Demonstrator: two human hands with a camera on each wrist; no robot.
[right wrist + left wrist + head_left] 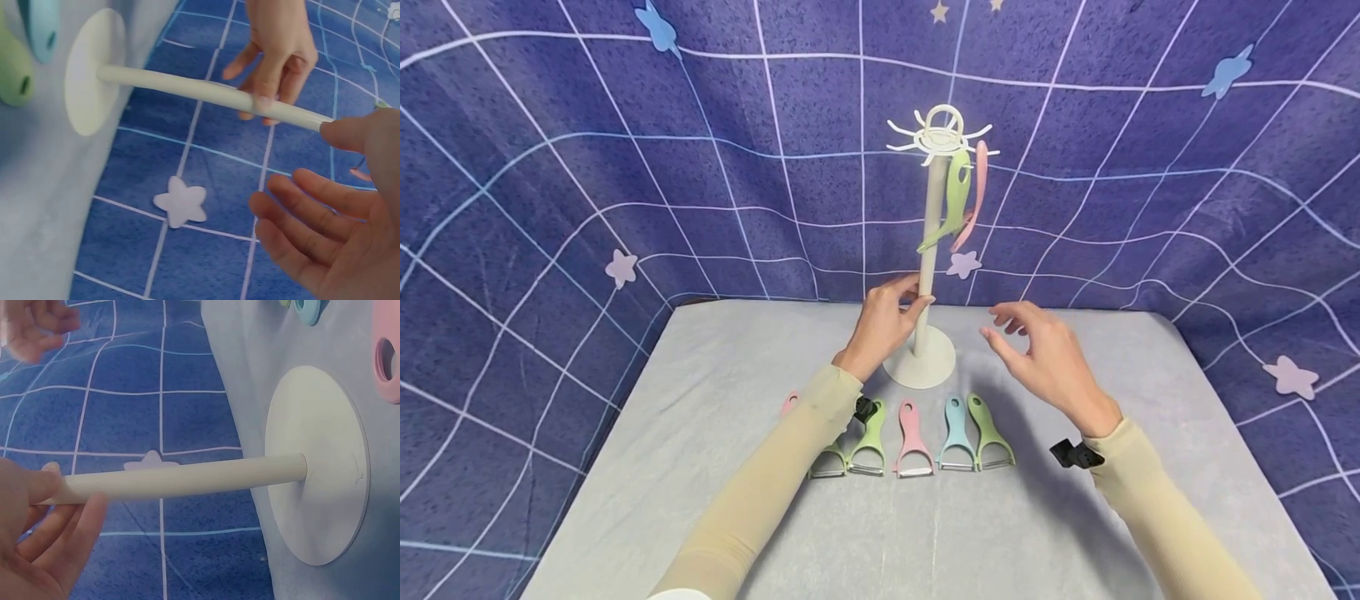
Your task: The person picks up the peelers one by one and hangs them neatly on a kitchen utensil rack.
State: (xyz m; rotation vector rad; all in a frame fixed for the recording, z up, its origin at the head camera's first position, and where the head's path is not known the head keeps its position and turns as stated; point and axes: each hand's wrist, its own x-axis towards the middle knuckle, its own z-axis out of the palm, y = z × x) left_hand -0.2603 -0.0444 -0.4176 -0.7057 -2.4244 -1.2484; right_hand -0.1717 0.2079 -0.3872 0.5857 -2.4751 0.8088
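Observation:
My left hand (883,325) grips the pole of a cream-white hook stand (928,267), thumb and fingers around it above the round base (920,373). In the left wrist view the fingertips (94,509) lie against the pole. A green peeler (957,196) and a pink peeler (981,183) hang from hooks on the stand's right side. My right hand (1048,354) is held to the right of the stand, fingers loosely bent, holding nothing. The right wrist view shows its palm (344,244) spread near the pole.
Along the grey-covered table (700,400) before the stand lie several peelers: a pink one (910,429), a blue one (956,425), a green one (987,427) and another green one (872,433). My left forearm partly hides others. A blue grid-patterned curtain (805,192) surrounds the table.

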